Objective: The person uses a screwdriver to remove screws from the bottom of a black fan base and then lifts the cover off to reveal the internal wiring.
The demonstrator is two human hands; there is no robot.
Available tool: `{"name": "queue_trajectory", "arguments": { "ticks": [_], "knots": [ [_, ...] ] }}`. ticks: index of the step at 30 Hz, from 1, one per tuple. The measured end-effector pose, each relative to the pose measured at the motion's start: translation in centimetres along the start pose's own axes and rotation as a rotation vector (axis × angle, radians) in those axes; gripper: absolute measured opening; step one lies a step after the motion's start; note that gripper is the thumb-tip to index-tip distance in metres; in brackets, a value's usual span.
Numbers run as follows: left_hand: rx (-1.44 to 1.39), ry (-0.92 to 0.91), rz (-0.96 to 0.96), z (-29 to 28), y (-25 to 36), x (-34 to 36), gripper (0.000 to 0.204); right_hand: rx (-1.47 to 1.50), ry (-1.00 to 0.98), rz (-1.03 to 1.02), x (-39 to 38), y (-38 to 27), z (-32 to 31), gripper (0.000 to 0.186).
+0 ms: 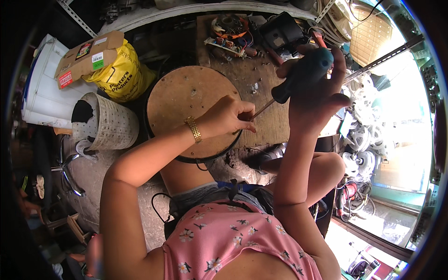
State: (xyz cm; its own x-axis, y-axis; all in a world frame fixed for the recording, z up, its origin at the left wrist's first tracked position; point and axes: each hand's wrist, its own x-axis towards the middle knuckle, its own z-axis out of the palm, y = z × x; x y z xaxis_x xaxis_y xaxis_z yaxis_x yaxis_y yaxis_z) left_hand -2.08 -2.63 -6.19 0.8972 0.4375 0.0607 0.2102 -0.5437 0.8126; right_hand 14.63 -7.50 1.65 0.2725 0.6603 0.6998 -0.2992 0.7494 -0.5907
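The wooden desk [268,123] spreads ahead of me, and the round brown board [193,86] with its dark rim overlaps its left side in my view, hiding part of my left thigh. My right grip [313,95] wraps the dark teal handle of a screwdriver [310,70], raised over the desk with its shaft slanting down to the left. Near the board's right edge, my left grip [228,117] pinches the shaft's far end, though I cannot tell whether something smaller is caught there
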Motion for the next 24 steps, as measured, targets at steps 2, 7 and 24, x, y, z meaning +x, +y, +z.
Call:
{"name": "queue_trajectory", "arguments": {
  "ticks": [2, 7, 24],
  "knots": [
    [0.145, 0.009, 0.009, 0.2, 0.5, 0.2, 0.022, -0.324, 0.113, 0.007, -0.6, 0.3, -0.4, 0.067],
    [-0.283, -0.027, 0.072, 1.4, -1.3, -0.4, 0.023, -0.272, 0.179, 0.131, 0.8, -1.5, 0.0, 0.066],
    [0.371, -0.139, 0.157, 1.6, -3.6, -2.2, 0.016, 0.004, 0.250, 0.109, 3.9, -2.3, -0.1, 0.057]
  ]
}}
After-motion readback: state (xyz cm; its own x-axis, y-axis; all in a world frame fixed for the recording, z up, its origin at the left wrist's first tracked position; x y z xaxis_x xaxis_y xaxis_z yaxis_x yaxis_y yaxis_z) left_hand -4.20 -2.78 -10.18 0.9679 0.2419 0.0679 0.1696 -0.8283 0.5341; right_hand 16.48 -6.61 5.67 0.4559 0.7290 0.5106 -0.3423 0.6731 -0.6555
